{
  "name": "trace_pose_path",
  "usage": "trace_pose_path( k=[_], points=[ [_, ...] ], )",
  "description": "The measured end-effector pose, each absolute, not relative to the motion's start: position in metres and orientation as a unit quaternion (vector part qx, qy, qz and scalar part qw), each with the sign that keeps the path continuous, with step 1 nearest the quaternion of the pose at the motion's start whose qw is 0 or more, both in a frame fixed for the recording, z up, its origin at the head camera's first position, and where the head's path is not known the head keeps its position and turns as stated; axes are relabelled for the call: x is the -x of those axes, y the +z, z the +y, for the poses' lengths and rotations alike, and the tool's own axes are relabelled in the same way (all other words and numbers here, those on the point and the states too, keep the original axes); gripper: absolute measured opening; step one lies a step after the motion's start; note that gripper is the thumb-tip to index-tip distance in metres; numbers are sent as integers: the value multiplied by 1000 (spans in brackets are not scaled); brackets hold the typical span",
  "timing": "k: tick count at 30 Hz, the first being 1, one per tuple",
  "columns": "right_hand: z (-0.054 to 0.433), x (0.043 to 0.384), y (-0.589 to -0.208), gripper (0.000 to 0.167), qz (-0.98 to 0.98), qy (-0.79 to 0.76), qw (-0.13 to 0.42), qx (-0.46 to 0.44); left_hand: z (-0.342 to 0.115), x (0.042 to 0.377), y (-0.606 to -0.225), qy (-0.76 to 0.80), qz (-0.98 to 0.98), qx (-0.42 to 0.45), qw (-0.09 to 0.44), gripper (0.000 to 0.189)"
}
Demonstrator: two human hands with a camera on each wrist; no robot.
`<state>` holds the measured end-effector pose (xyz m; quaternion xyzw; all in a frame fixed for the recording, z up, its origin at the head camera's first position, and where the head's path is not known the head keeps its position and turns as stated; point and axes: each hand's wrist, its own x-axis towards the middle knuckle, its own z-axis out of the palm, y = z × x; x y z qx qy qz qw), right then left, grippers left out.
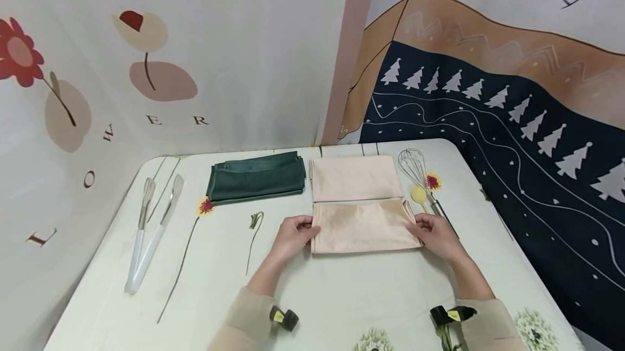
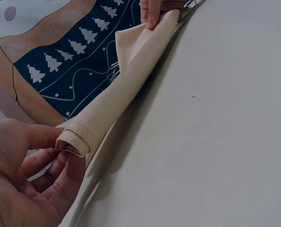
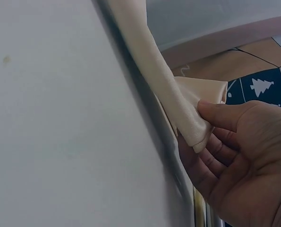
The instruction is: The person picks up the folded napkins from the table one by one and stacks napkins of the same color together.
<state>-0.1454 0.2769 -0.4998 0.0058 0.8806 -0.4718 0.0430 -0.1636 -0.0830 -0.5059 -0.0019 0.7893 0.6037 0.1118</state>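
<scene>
A folded beige cloth [image 1: 363,229] lies across the middle of the table in the head view, its layers stacked into a narrow rectangle. My left hand [image 1: 293,238] pinches its left end between thumb and fingers; in the left wrist view the stitched hem [image 2: 74,137] shows at that grip. At the right end, my right hand [image 1: 436,235] pinches a corner, thumb on top and fingers beneath, as the right wrist view shows. The cloth's near edge looks raised off the tabletop in both wrist views. Right behind it lies a second flat beige cloth panel [image 1: 355,178].
A folded dark green cloth [image 1: 259,177] lies at the back left. White-handled tongs [image 1: 148,237] rest on the far left. A wire whisk [image 1: 414,165] and a yellow round-headed utensil [image 1: 419,195] lie close to my right hand. The flower-patterned tabletop [image 1: 205,286] meets curtains behind.
</scene>
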Motion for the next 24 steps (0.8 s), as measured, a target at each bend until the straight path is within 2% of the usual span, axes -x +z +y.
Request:
trace_pose_path(
  k=[8,24],
  points=[
    [274,161,-490,30,869,-493,31,-27,-84,183,-497,607,790,3,88,21],
    [265,213,-480,25,880,-473,-38,-12,-84,225,-484,546,836,-11,43,24]
  ],
)
